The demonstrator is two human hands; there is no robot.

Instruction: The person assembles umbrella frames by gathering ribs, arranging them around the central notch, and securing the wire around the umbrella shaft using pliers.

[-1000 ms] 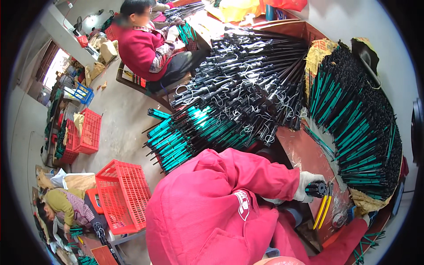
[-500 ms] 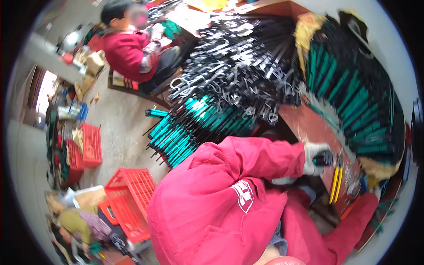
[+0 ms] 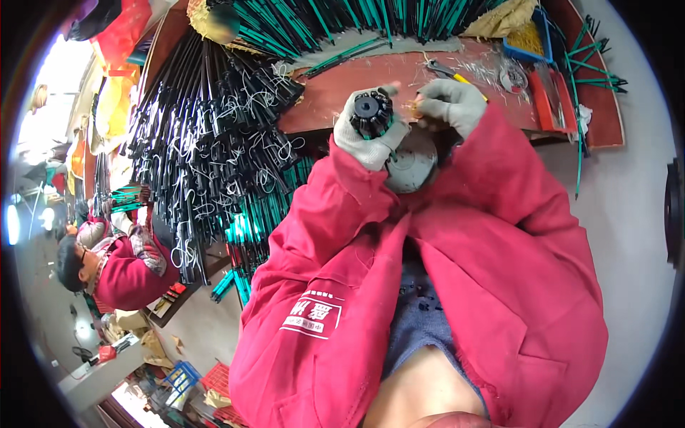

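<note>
My left hand, in a whitish work glove, is wrapped round a black ribbed part. Its round hub and notched rim face upward, with some teal showing below. To the right, my gloved right hand has its fingers pinched together, close to the left hand but apart from it. Something small and orange-yellow shows at those fingertips, too small to name. Just below both hands is a round grey metal disc, partly covered by my left glove. Pliers with yellow handles lie on the bench beyond my right hand.
The reddish bench carries scattered wire bits, a small roll and a red tray. A blue bin stands behind. Teal and black rods line the back; black rods with white loops fill the left. A co-worker sits far left.
The view has swung round toward the bench. Earlier, one gloved hand showed clearly with a dark thing in it; now both hands are raised together over the bench's near edge.
</note>
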